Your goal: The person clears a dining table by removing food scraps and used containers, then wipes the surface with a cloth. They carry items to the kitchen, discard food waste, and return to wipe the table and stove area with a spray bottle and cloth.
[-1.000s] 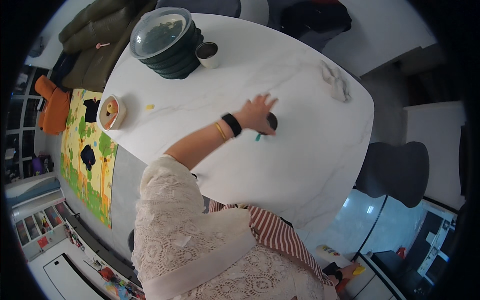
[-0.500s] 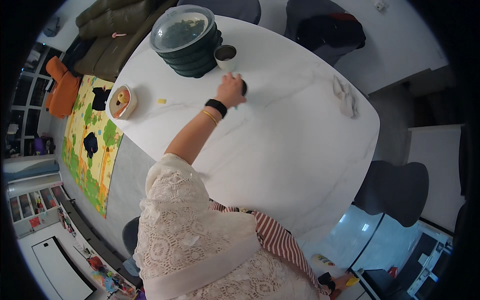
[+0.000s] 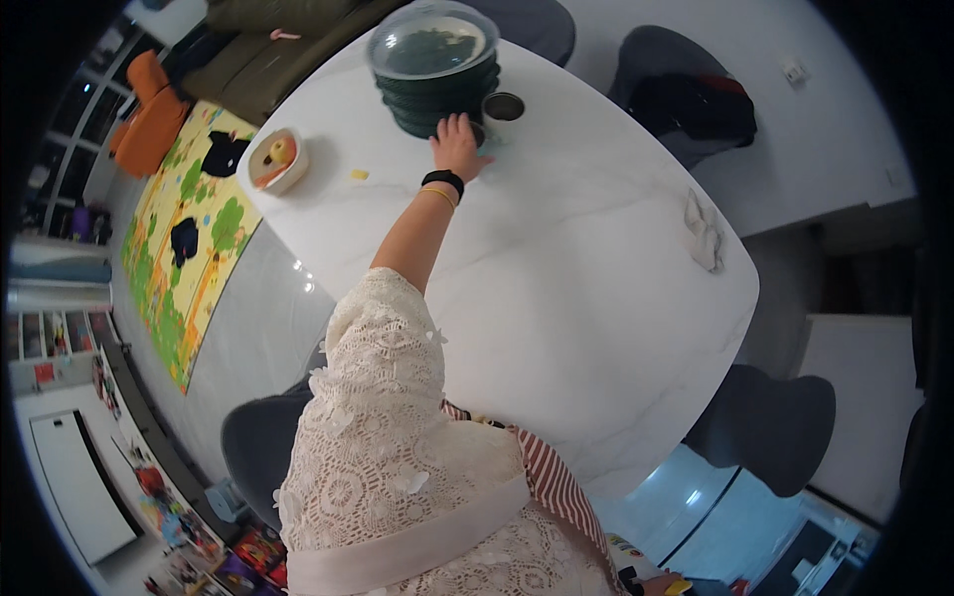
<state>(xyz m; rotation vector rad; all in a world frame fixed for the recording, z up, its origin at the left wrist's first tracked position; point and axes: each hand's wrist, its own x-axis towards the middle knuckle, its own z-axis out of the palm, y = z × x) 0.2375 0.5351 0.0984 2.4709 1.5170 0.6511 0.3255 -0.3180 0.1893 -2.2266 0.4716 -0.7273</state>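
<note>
My left hand [image 3: 457, 149] reaches far across the white table [image 3: 556, 298], wearing a black band at the wrist. Its fingers curl round a small dark-rimmed cup [image 3: 479, 133], mostly hidden behind them. Close to its right stands a pale cup [image 3: 504, 108] with a dark inside. Just beyond the fingers rises a stack of dark green dishes [image 3: 437, 104] under a clear domed lid [image 3: 432, 45]. My right hand [image 3: 660, 584] shows only in part at the lower edge, low beside the striped cloth at my waist, with a small yellow thing [image 3: 680, 587] at its fingers.
A white bowl of fruit [image 3: 293, 174] sits at the table's left edge, near a small yellow piece [image 3: 360, 175]. A crumpled grey cloth [image 3: 704, 233] lies on the right side. Grey chairs [image 3: 765, 422] surround the table.
My left hand has carried the small cup farther back, closer to the green stack and left of the pale cup. The whole view has shifted, and my right hand sits lower in it.
</note>
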